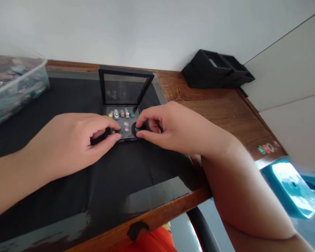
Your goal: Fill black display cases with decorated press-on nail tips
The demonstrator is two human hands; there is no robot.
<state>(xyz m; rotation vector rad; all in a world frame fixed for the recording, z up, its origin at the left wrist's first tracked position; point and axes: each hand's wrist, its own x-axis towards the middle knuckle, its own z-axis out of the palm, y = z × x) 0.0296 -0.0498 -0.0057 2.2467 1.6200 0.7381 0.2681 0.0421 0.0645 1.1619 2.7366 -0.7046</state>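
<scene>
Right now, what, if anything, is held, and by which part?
The right hand pinches a green piece, apparently by its edges; the left hand touches another green piece, grip unclear.

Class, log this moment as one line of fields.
left hand: touching green piece | right hand: pinching dark-green piece | black case: lid raised, decorated pieces inside

The left hand (76,141) and right hand (168,124) partly hide the display case (126,70); the plastic tub (40,71) leaves view leftward; the stickers (269,147) look blurred.
</scene>
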